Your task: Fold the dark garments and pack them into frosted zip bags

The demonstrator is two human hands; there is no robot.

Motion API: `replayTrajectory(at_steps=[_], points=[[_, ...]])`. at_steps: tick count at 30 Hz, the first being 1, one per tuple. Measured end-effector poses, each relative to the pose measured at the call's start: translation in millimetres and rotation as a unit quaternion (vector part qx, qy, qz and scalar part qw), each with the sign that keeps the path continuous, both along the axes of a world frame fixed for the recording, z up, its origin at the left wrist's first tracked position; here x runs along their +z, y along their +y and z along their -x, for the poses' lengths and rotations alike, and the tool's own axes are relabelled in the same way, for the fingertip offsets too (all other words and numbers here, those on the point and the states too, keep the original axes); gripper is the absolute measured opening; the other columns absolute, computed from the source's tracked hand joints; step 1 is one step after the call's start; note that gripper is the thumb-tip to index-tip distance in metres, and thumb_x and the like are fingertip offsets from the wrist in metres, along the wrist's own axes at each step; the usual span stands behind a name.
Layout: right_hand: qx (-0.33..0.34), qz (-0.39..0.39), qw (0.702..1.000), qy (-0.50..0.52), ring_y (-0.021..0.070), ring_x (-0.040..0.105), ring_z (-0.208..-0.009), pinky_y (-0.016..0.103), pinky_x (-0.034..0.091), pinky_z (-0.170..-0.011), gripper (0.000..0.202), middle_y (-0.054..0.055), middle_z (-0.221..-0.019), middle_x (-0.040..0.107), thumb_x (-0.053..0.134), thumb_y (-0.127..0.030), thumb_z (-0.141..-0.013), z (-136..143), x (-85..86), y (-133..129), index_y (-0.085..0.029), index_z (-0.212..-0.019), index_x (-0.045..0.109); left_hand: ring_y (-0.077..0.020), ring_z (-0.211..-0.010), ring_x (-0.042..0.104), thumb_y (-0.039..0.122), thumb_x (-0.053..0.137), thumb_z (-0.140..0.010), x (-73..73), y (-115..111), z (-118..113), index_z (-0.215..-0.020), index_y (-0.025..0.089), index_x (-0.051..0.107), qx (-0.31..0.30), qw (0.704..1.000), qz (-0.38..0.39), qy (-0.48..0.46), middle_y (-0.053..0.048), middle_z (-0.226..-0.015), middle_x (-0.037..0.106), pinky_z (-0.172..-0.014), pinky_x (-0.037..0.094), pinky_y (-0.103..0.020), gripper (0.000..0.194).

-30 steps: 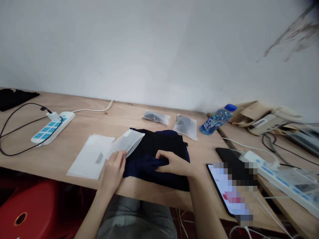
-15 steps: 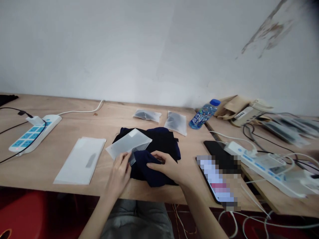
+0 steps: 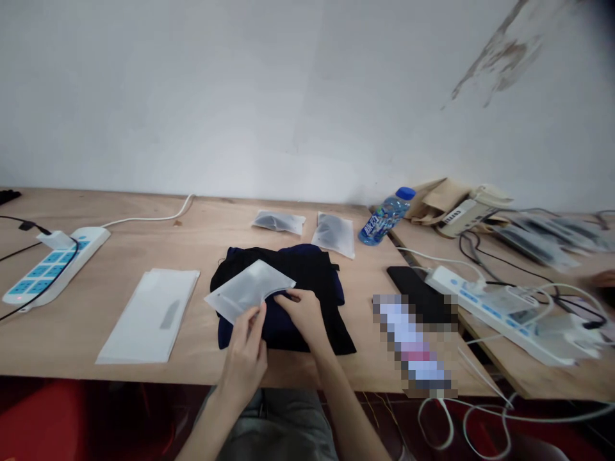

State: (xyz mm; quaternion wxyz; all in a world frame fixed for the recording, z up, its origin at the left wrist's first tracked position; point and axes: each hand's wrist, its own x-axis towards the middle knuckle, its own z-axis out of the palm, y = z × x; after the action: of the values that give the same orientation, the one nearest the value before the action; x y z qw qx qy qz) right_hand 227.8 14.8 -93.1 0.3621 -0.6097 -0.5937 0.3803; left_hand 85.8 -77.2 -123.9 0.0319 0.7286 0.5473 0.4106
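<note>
A frosted plastic zip bag (image 3: pixel 252 285) is tilted over a pile of black and navy cloth (image 3: pixel 307 269). My left hand (image 3: pixel 247 349) pinches the bag's near edge between thumb and fingers. At the bag's right-hand edge, my right hand (image 3: pixel 302 314) has its thumb and fingers closed on the rim, where the mouth gapes slightly. Whether some navy cloth is also between those fingers is hidden. Folded navy cloth lies flat under both hands.
On the left lie a stack of flat frosted bags (image 3: pixel 148 314) and a power strip (image 3: pixel 57 262). Two filled bags (image 3: pixel 278 221) and a bottle (image 3: pixel 387 218) are at the back. A phone (image 3: pixel 413 346), a black slab (image 3: pixel 423 294) and another power strip (image 3: pixel 500 314) are rightward.
My right hand has left the bunched navy cloth and moved up to the bag's edge. The cloth now lies flatter, and my left hand has shifted right along the bag.
</note>
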Motion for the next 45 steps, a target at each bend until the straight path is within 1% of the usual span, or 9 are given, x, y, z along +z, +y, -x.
replayTrajectory(at_steps=[6,9,14,22,30,34,37,41,45], points=[[-0.106,-0.019,0.993,0.044,0.0248,0.069,-0.086,0.031,0.052,-0.076,0.031,0.009,-0.091,0.074,0.059,-0.042,-0.081,21,-6.6,-9,-0.016,-0.093,0.070,-0.0230,-0.116,0.055,-0.002,0.039,-0.082,-1.0,-1,-15,-0.147,0.023,0.035,0.026,0.999,0.004,-0.030,-0.013,-0.126,0.054,-0.097,0.049,-0.039,0.070],[0.009,-0.004,0.989,0.150,0.0229,0.065,-0.108,0.034,0.051,-0.089,0.045,0.013,-0.122,0.066,0.057,-0.035,-0.085,19,-4.8,-25,-0.018,-0.126,0.051,-0.0244,-0.121,0.053,-0.001,0.041,-0.081,2.2,5,-7,-0.146,0.025,0.038,0.051,0.998,0.005,-0.044,-0.012,-0.129,0.054,-0.101,0.047,-0.043,0.070],[0.217,0.048,0.965,0.137,0.0199,0.066,-0.106,0.037,0.051,-0.094,0.045,0.009,-0.117,0.067,0.051,-0.020,-0.088,-4,10.3,-48,-0.024,-0.133,0.045,-0.0252,-0.141,0.035,-0.004,0.037,-0.077,1.1,11,4,-0.152,0.024,0.022,0.026,0.999,0.015,-0.030,-0.009,-0.151,0.039,-0.115,0.034,-0.051,0.082],[0.275,-0.020,0.955,0.110,0.0235,0.060,-0.118,0.041,0.047,-0.101,0.061,0.008,-0.132,0.061,0.040,-0.008,-0.088,16,5.1,-54,-0.028,-0.146,0.038,-0.0217,-0.141,0.036,-0.005,0.032,-0.078,9.3,12,8,-0.153,0.026,0.020,-0.027,0.999,0.012,-0.019,-0.006,-0.154,0.036,-0.115,0.036,-0.049,0.082],[0.240,-0.049,0.965,0.093,0.0226,0.065,-0.099,0.035,0.050,-0.091,0.032,0.007,-0.102,0.072,0.042,-0.014,-0.087,24,-2.7,-42,-0.021,-0.106,0.068,-0.0234,-0.138,0.040,0.000,0.036,-0.081,11.3,2,17,-0.143,0.022,0.037,-0.056,0.998,0.037,0.002,-0.010,-0.147,0.045,-0.109,0.042,-0.048,0.066],[0.049,0.000,0.992,0.112,0.0157,0.060,-0.059,0.026,0.050,-0.053,0.023,0.004,-0.079,0.069,0.044,-0.026,-0.083,-3,-12.1,-38,-0.019,-0.085,0.066,-0.0253,-0.122,0.054,0.017,0.054,-0.084,27.9,0,23,-0.126,0.019,0.049,-0.083,0.995,0.040,-0.043,-0.012,-0.130,0.058,-0.099,0.049,-0.045,0.042],[-0.063,0.036,0.985,0.159,0.0127,0.052,-0.047,0.022,0.039,-0.035,0.028,0.004,-0.075,0.065,0.050,-0.041,-0.082,-19,-19.0,-35,-0.017,-0.091,0.062,-0.0229,-0.109,0.061,0.024,0.051,-0.090,53.8,25,26,-0.116,0.020,0.055,-0.100,0.993,0.057,-0.030,-0.009,-0.115,0.065,-0.094,0.050,-0.042,0.027],[-0.070,0.055,0.975,0.205,0.0103,0.051,-0.042,0.020,0.035,-0.030,0.040,0.003,-0.073,0.065,0.058,-0.053,-0.078,-20,-21.1,-26,-0.016,-0.093,0.060,-0.0213,-0.102,0.062,0.024,0.039,-0.096,85.4,92,18,-0.103,0.021,0.065,-0.202,0.970,0.121,0.058,-0.005,-0.105,0.070,-0.096,0.045,-0.041,0.027],[-0.060,0.054,0.975,0.209,0.0077,0.045,-0.036,0.019,0.028,-0.028,0.043,0.002,-0.066,0.064,0.061,-0.059,-0.075,-12,-22.4,-11,-0.017,-0.083,0.060,-0.0178,-0.104,0.063,0.017,0.049,-0.089,89.0,160,0,-0.104,0.023,0.070,-0.366,0.890,0.262,0.078,-0.002,-0.110,0.071,-0.094,0.045,-0.031,0.026]])
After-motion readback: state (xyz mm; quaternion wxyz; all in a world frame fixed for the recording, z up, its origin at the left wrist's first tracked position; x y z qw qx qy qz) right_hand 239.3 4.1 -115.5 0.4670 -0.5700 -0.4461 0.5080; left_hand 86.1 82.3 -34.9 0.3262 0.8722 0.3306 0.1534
